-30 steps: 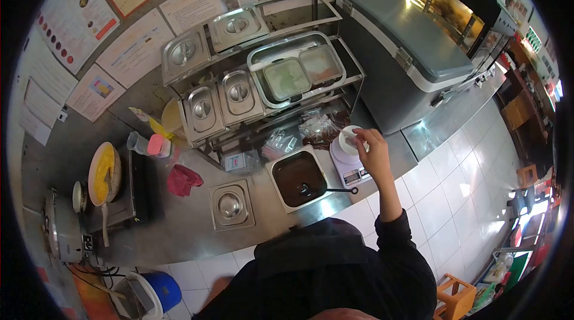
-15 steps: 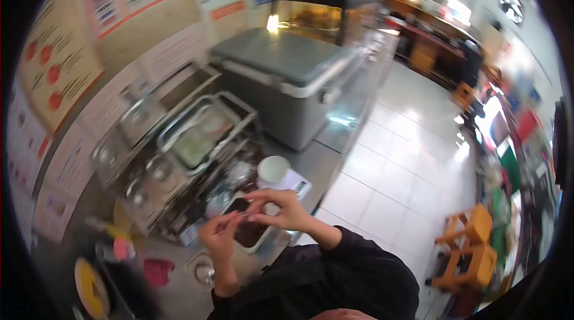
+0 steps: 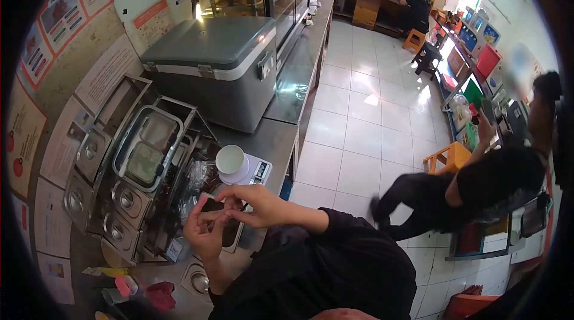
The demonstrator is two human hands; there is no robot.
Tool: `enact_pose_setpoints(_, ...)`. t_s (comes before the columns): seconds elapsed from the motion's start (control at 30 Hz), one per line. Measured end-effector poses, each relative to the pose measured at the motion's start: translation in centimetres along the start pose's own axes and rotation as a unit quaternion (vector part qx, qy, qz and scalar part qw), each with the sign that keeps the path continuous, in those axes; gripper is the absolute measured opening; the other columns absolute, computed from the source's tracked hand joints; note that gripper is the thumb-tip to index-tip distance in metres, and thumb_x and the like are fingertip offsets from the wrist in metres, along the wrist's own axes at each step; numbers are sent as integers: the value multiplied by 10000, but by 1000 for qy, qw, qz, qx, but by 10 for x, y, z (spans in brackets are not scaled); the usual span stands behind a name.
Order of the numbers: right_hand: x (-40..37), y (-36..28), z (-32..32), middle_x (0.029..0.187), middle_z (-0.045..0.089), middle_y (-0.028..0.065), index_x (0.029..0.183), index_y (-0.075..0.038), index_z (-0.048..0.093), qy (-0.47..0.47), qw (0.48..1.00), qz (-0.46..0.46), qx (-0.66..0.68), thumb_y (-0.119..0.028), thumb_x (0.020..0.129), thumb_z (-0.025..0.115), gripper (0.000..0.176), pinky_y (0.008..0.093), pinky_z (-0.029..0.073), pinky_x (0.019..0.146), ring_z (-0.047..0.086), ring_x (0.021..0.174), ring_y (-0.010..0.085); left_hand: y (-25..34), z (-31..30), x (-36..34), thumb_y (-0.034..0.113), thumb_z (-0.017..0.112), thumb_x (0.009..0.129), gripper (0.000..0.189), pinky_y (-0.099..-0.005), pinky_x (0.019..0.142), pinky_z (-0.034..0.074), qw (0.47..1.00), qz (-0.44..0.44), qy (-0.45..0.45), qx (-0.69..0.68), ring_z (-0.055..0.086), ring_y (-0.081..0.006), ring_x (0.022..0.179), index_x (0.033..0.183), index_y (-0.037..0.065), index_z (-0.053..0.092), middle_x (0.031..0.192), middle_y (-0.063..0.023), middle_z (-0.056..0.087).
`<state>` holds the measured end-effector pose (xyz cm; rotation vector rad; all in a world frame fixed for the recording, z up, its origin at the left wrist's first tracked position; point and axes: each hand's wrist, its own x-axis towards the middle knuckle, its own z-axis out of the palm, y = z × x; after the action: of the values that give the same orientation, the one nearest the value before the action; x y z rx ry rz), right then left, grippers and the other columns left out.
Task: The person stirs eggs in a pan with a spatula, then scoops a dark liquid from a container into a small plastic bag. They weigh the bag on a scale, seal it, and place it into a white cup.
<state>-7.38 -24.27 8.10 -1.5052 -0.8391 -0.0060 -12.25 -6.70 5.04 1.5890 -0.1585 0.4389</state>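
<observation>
Left hand (image 3: 203,233): over the dark tray (image 3: 231,234), fingers curled, fingertips meeting the right hand's
Right hand (image 3: 254,205): fingers pinched toward the left; could not tell whether anything was held
White cup (image 3: 229,158): upright on the scale (image 3: 259,170), just beyond both hands

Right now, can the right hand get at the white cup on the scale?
Probably yes. The right hand is close beside the white cup on the scale, with nothing between them. Its fingertips meet the left hand, so it may be busy.
</observation>
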Motion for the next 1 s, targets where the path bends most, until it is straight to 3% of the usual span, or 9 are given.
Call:
enact_pose_setpoints(0.07, 2, 2, 2, 720, 600, 72, 990, -15, 590, 5, 1000, -5, -18, -51, 822, 622, 174, 324, 483, 630, 613, 663, 224, -16, -9, 0, 11, 749, 750, 550, -277, 797, 499, 999, 23, -15, 18, 647, -141, 780, 1229, -75, 494, 784, -86, 685)
enact_pose_setpoints(0.2, 5, 31, -4, 653, 532, 162, 802, -17, 534, -156, 978, -40, -129, -172, 832, 571, 163, 445, 426, 584, 552, 641, 385, -17, -11, 1, 27, 770, 728, 593, -288, 847, 477, 999, 7, -43, 14, 625, -133, 813, 1235, -65, 476, 758, -59, 674)
enact_pose_setpoints(0.3, 11, 52, -2, 615, 537, 176, 715, -10, 518, -184, 970, -148, -59, -122, 774, 561, 134, 422, 410, 530, 546, 576, 371, -25, -15, 5, 35, 784, 709, 623, -290, 869, 458, 998, 20, -64, 17, 614, -130, 814, 1235, -54, 462, 753, -50, 672)
enact_pose_setpoints(0.57, 27, 81, 1, 587, 464, 140, 673, -15, 475, -204, 963, -170, -39, -101, 765, 594, 173, 421, 400, 531, 509, 567, 348, -33, -38, 2, 30, 785, 694, 523, -370, 1043, 324, 996, -11, -8, 88, 612, -101, 723, 1125, -6, 491, 716, -34, 659)
enact_pose_setpoints(0.67, 38, 89, 1, 604, 454, 121, 652, -28, 456, -217, 958, -182, -34, -95, 769, 586, 187, 418, 400, 529, 506, 569, 335, -45, -49, -4, 45, 774, 708, 374, -428, 1082, 279, 991, -27, 46, 122, 607, -106, 793, 1009, 12, 555, 684, -10, 650)
enact_pose_setpoints(0.73, 44, 99, 2, 596, 483, 104, 678, -37, 526, -224, 961, -154, -45, -70, 735, 589, 91, 391, 413, 515, 521, 548, 308, -55, -54, -8, 58, 804, 680, 371, -414, 1074, 295, 988, -67, 89, 105, 618, -107, 808, 967, 15, 573, 713, -21, 676)
enact_pose_setpoints(0.8, 54, 96, 2, 587, 502, 92, 695, -33, 554, -247, 960, -121, -56, -51, 724, 578, 41, 375, 422, 507, 528, 536, 290, -45, -49, -4, 28, 793, 691, 361, -286, 879, 454, 990, -66, 105, 67, 653, -93, 730, 994, 1, 600, 759, -47, 701)
enact_pose_setpoints(0.9, 62, 108, 3, 604, 506, 118, 713, -29, 547, -263, 959, -85, -63, -69, 729, 575, 52, 385, 421, 522, 526, 542, 306, -51, -51, -7, -9, 761, 721, 402, -253, 756, 498, 982, -64, 129, 122, 652, -118, 700, 1074, -19, 568, 741, -68, 693)
enact_pose_setpoints(1.0, 80, 123, -24, 648, 539, 132, 751, -12, 565, -142, 981, -26, -127, -73, 751, 577, 62, 366, 415, 513, 538, 546, 272, -53, -65, -18, 0, 700, 785, 310, -263, 740, 500, 960, -89, 261, 44, 657, -136, 733, 1069, -34, 582, 790, -79, 689)
